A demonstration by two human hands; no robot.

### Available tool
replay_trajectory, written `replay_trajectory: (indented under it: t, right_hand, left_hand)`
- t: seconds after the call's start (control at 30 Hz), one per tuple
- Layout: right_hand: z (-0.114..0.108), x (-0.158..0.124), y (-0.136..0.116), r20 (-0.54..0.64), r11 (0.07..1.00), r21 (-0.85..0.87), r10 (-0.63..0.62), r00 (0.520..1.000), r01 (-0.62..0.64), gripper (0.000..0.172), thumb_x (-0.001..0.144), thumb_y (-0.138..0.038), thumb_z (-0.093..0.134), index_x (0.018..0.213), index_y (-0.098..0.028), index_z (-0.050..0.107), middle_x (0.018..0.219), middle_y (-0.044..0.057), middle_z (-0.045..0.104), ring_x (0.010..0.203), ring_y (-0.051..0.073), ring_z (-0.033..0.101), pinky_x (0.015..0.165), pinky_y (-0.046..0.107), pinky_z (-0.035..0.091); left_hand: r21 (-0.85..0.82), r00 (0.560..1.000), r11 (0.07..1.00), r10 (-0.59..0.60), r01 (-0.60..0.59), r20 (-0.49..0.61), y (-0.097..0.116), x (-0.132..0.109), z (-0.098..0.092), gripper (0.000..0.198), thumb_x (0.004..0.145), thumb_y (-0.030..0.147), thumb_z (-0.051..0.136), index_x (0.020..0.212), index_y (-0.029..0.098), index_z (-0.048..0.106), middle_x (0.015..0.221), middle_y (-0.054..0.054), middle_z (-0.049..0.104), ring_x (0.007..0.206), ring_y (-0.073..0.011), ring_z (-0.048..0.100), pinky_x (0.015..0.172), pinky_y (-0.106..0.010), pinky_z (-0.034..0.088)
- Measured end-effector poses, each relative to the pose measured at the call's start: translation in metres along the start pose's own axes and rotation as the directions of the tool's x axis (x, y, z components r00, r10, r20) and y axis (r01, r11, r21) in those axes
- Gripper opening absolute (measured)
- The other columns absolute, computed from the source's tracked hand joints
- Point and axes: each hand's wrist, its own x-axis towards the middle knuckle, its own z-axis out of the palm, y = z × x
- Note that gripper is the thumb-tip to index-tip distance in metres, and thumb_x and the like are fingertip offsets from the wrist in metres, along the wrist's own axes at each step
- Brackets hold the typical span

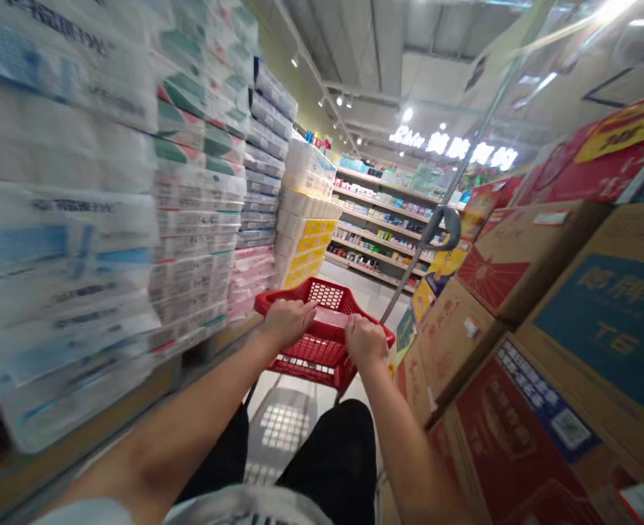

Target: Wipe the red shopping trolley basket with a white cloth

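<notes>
Pale shirt (250, 507) at the near edge, with black trousers (338, 459) just beyond it. Between the legs, a latticed shadow (283, 423) on the light floor.

Next, a red cart (313, 350), directly ahead of the person, its handle (328, 332) crossing from left to right. Left hand (289, 321): fingers curled over the left part of the handle, thumb lying along the top and pointing inward. Right hand (365, 340): fingers wrapped over the right part, thumb also on top. The handle lies under both palms, inside the bent fingers, no gap showing; the fingertips on its far side are hidden. A pale panel (331, 316) sits between the hands, and the latticed basket walls extend beyond.

Left side: tall stacks of wrapped packs (64, 240), near ones blurred. Right side: stacked cartons (518, 313), brown with red and blue panels. Beyond the right hand, a grey pole (401, 284) rises, carrying a grey loop (451, 227). Far: stocked shelves (381, 248), with a lit sign (453, 146) above, lettering too blurred to read.
</notes>
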Motion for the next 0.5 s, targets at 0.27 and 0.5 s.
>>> replay_trajectory:
  t: [0.27,0.5]
  right_hand:
    - [0.018,-0.023,-0.018,-0.234,0.974,0.226,0.022,0.972,0.033,0.028,0.097,-0.025,0.040,0.109,-0.017,0.063,0.098,0.010,0.066,0.090,0.021,0.057,0.087,0.038,0.034]
    - [0.000,0.008,-0.011,0.258,0.973,0.140,0.144,0.955,-0.184,0.034,0.098,-0.030,0.035,0.096,-0.017,0.066,0.081,0.010,0.068,0.078,0.022,0.063,0.078,0.035,0.039]
  left_hand:
    - [-0.121,0.987,0.993,-0.034,0.015,-0.156,0.022,0.005,-0.005,0.034,0.095,0.038,0.038,0.107,0.026,0.067,0.134,-0.004,0.057,0.113,-0.0244,0.055,0.082,-0.040,0.042]
    - [-0.108,0.970,0.993,0.018,-0.046,-0.244,0.045,0.001,0.007,0.035,0.096,0.034,0.037,0.117,0.024,0.063,0.121,-0.006,0.066,0.113,-0.0255,0.054,0.090,-0.047,0.038]
